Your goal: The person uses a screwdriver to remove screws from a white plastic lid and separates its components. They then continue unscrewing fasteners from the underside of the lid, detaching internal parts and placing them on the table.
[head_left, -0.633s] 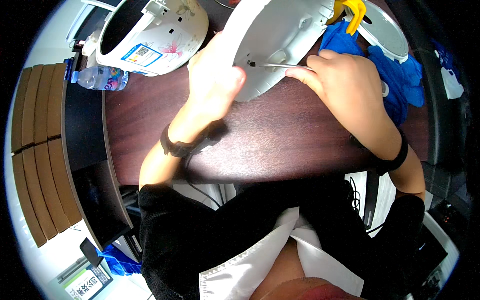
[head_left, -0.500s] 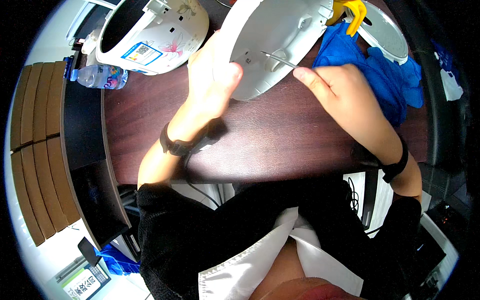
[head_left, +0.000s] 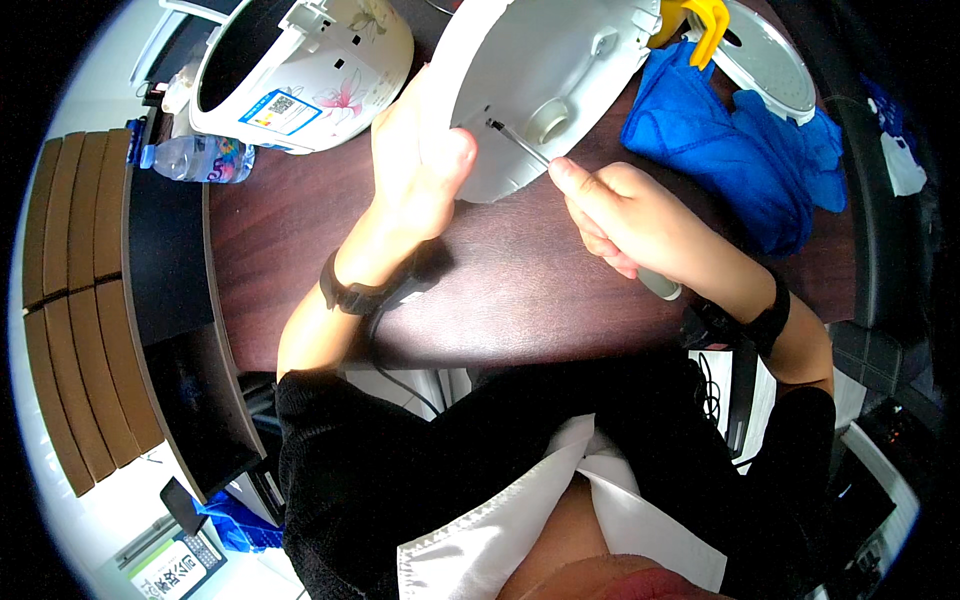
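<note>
White shell (head_left: 575, 60) at upper centre of the frame, tilted, inner side showing. Left hand (head_left: 415, 170) clamps its left edge — thumb on the near side, fingers hidden behind. Right hand (head_left: 632, 218), right of centre, is closed round a screwdriver (head_left: 527, 147), thumb along it, handle end poking out below. Tip is at a small dark slot in the shell — can't tell if it's actually seated. Flowered pot body (head_left: 335, 68) upper left, water bottle (head_left: 200, 158) just beside it. Blue cloth (head_left: 715, 150) upper right, near the round lid (head_left: 770, 65).
</note>
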A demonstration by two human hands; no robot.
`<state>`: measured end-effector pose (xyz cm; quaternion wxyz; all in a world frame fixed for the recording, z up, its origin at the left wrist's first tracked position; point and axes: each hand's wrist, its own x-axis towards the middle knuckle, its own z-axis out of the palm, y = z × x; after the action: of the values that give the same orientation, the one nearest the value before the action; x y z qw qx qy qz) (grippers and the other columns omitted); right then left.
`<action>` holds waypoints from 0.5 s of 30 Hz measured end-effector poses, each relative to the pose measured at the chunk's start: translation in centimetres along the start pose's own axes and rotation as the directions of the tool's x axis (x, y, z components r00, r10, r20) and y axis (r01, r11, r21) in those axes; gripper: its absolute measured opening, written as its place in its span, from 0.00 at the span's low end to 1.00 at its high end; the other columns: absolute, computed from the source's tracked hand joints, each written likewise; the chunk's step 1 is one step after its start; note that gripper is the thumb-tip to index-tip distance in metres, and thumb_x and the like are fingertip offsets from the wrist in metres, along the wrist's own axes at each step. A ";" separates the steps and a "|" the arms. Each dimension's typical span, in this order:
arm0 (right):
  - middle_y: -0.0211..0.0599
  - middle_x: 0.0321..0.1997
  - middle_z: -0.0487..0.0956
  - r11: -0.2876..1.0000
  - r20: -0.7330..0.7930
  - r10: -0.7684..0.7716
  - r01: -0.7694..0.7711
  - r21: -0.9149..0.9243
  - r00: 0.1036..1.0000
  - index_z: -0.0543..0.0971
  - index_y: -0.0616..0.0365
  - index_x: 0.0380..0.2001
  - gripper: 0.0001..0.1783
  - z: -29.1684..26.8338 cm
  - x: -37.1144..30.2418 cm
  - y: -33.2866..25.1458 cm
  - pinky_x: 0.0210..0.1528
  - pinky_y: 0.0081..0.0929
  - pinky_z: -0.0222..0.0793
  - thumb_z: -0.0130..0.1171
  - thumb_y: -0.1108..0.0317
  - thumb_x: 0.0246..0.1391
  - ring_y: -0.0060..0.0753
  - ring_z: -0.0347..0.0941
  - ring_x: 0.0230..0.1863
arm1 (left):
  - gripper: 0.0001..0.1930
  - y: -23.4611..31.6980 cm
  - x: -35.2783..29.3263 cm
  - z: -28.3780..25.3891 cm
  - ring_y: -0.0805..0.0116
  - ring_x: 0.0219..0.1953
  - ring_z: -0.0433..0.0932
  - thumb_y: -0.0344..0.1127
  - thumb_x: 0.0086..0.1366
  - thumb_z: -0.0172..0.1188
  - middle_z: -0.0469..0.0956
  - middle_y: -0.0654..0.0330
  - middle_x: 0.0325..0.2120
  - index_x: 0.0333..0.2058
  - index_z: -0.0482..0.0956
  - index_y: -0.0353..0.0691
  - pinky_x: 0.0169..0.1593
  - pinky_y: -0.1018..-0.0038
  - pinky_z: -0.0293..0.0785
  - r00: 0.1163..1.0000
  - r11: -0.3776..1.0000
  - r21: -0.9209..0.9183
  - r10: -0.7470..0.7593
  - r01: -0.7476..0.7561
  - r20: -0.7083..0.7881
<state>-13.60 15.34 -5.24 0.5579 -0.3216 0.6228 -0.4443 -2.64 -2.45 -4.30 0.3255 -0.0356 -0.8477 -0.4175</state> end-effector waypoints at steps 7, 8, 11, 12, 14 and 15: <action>0.53 0.12 0.67 0.908 -0.199 -0.242 0.150 -0.390 0.950 0.72 0.67 0.17 0.30 0.5 -0.3 0.0 0.19 0.37 0.61 0.41 0.50 0.59 0.46 0.68 0.14 | 0.34 0.8 -0.4 0.4 0.69 0.33 0.72 0.59 0.59 0.45 0.73 0.54 0.32 0.46 0.67 0.28 0.36 0.74 0.67 0.996 0.996 -0.055 -0.073 0.070 -0.045; 0.55 0.14 0.67 0.890 -0.213 -0.255 0.143 -0.433 0.943 0.72 0.68 0.19 0.28 0.4 -0.4 0.0 0.20 0.38 0.61 0.42 0.51 0.59 0.50 0.69 0.16 | 0.34 1.1 -0.4 0.4 0.69 0.33 0.72 0.59 0.59 0.45 0.73 0.54 0.32 0.46 0.67 0.27 0.36 0.74 0.67 0.995 0.995 -0.053 -0.083 0.080 -0.049; 0.57 0.16 0.68 0.856 -0.220 -0.280 0.139 -0.498 0.934 0.73 0.68 0.21 0.26 0.5 -1.0 -0.2 0.21 0.39 0.61 0.44 0.53 0.59 0.54 0.69 0.19 | 0.33 1.5 -0.6 0.6 0.69 0.32 0.71 0.59 0.60 0.45 0.73 0.54 0.30 0.45 0.68 0.27 0.35 0.74 0.67 0.995 0.995 -0.058 -0.089 0.087 -0.049; 0.57 0.16 0.69 0.850 -0.218 -0.285 0.141 -0.508 0.933 0.73 0.68 0.20 0.26 0.5 -1.2 -0.4 0.21 0.39 0.61 0.44 0.53 0.59 0.54 0.70 0.19 | 0.33 1.5 -0.7 0.6 0.69 0.31 0.71 0.58 0.60 0.45 0.73 0.54 0.30 0.44 0.68 0.27 0.35 0.74 0.67 0.995 0.994 -0.062 -0.088 0.085 -0.046; 0.57 0.16 0.68 0.884 -0.198 -0.199 0.089 -0.460 0.960 0.72 0.68 0.20 0.26 0.5 -1.4 -0.7 0.20 0.39 0.60 0.44 0.54 0.59 0.53 0.70 0.19 | 0.32 1.7 -0.8 0.7 0.69 0.30 0.71 0.58 0.60 0.45 0.73 0.55 0.29 0.43 0.68 0.27 0.34 0.74 0.67 0.995 0.996 -0.042 -0.084 0.081 -0.052; 0.57 0.16 0.68 0.898 -0.185 -0.157 0.062 -0.435 0.970 0.72 0.68 0.20 0.25 0.5 -1.5 -0.8 0.19 0.39 0.60 0.45 0.54 0.59 0.53 0.70 0.19 | 0.32 1.8 -0.9 0.7 0.70 0.29 0.71 0.57 0.60 0.45 0.73 0.56 0.28 0.43 0.68 0.27 0.33 0.74 0.67 0.995 0.996 -0.031 -0.081 0.079 -0.055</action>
<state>-12.90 16.25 -3.92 0.3773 -0.4202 0.7423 -0.3606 -1.73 -0.57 -3.90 0.3318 0.0057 -0.8327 -0.4433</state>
